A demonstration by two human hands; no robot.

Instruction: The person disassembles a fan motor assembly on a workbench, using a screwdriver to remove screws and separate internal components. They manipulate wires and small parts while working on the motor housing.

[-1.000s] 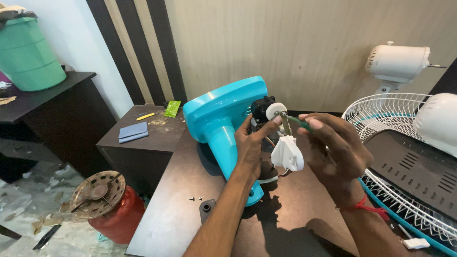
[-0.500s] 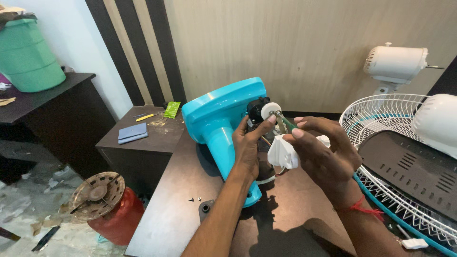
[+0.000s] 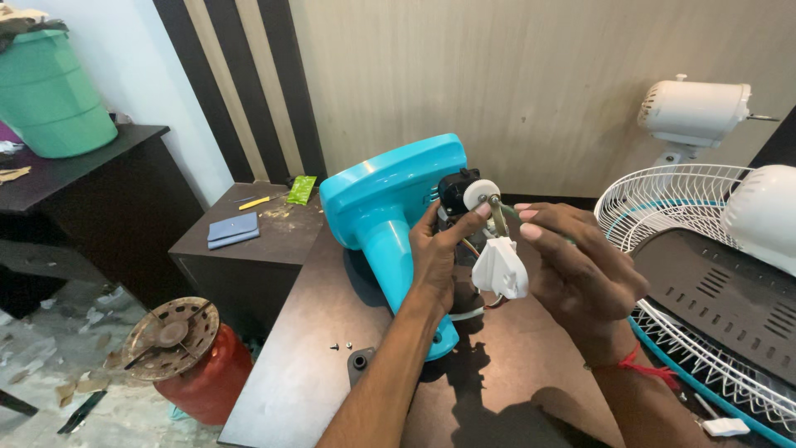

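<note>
At the centre of the frame, a glossy turquoise plastic fan housing (image 3: 390, 207) stands on a dark wood-grain counter (image 3: 307, 365), its exposed motor parts half hidden behind the fingers. The left hand (image 3: 439, 253) is clamped on the black motor block, thumb tip pressed against a small white gear (image 3: 480, 194). The right hand (image 3: 576, 265) has its fingers pinched together on a thin green-handled tool (image 3: 500, 217), whose tip cannot be made out. A white angular plastic piece (image 3: 500, 268) hangs between the two hands. Small screws (image 3: 341, 346) lie on the counter, lower centre. At right, a white wire fan guard (image 3: 663, 207) is cut off by the edge. At lower left sits a red cylinder (image 3: 199, 382) with a rusty round burner; a green plastic bin (image 3: 50, 95) stands upper left.
</note>
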